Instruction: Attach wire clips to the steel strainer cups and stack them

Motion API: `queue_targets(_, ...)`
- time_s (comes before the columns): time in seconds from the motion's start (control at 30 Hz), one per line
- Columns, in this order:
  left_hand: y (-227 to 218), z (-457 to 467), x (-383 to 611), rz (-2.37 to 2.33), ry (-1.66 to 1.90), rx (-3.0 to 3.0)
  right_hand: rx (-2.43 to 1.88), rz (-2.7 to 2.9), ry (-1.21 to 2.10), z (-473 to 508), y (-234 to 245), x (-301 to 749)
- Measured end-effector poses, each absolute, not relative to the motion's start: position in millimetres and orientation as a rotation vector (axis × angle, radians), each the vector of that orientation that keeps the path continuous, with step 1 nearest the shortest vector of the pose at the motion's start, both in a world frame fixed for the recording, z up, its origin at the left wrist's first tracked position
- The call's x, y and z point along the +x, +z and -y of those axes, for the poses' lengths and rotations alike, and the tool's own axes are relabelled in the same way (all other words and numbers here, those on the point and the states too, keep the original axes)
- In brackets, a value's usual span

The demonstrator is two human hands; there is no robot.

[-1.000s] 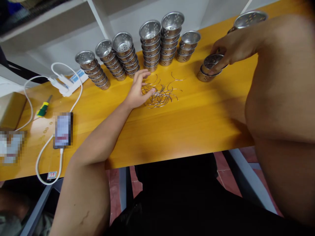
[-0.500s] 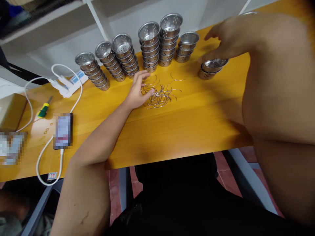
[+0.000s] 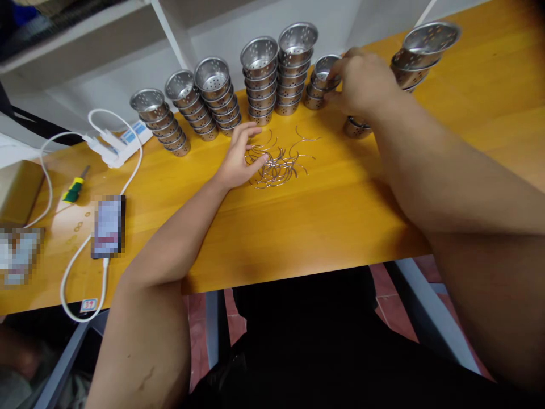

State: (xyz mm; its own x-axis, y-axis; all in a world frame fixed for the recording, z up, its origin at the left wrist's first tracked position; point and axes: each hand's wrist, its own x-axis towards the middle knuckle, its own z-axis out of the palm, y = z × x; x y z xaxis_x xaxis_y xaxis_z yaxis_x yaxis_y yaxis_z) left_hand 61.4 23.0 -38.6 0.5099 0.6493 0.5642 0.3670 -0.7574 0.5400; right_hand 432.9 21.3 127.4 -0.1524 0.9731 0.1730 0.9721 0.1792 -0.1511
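My left hand (image 3: 240,160) rests on the table with its fingers apart, beside a loose pile of thin curved metal wires (image 3: 279,167). Its thumb lies over the pile's edge. At the back, my right hand (image 3: 360,79) has thumb and fingers on the rim of the top perforated metal cup (image 3: 323,71) of a short stack. Part of that rim is hidden by the fingers. Below my right wrist, a low pair of cups (image 3: 356,129) is half covered. A taller cup stack (image 3: 426,48) stands to the right of that hand.
Several more stacks of perforated cups (image 3: 259,74) line the back of the table (image 3: 298,227). To the left are a power strip (image 3: 123,149) with white cables, a screwdriver (image 3: 74,190), a phone (image 3: 108,227) and a cardboard box (image 3: 19,193).
My right hand has moved left from above the low pair of cups to the short stack and closed on its top cup. The right-hand stack is now uncovered. My left hand stayed put.
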Motion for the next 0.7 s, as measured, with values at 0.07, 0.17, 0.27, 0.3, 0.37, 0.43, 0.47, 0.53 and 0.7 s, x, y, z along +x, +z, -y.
queue_targets(0.07,-38.0,-21.7,62.5,-0.857,1.118,2.400,-1.977,2.188,0.008,-18.6,130.1,428.9)
queue_targets(0.17,-35.6,-18.1,65.7,-0.881,1.121,2.393,-1.996,2.175,0.023,-16.9,132.3,425.2)
queue_targets(0.27,-31.6,-13.9,68.4,-0.883,1.126,2.386,-1.959,2.197,0.005,-19.2,131.8,426.4)
queue_targets(0.3,-30.3,-12.7,68.8,-0.882,1.127,2.384,-1.945,2.197,-0.006,-19.8,131.8,427.0)
queue_targets(0.37,-28.6,-11.3,69.0,-0.885,1.129,2.378,-1.928,2.173,-0.024,-19.7,132.9,427.4)
queue_targets(0.43,-28.2,-11.2,68.4,-0.894,1.131,2.373,-1.917,2.116,-0.017,-17.9,136.5,427.2)
queue_targets(0.47,-28.6,-11.7,67.9,-0.898,1.130,2.372,-1.907,2.079,-0.012,-16.4,139.2,427.3)
queue_targets(0.53,-30.0,-13.5,67.0,-0.897,1.129,2.370,-1.864,1.999,-0.020,-12.7,146.7,428.4)
queue_targets(0.7,-35.9,-19.9,66.6,-0.883,1.207,2.318,-1.370,1.929,0.102,9.8,175.4,428.2)
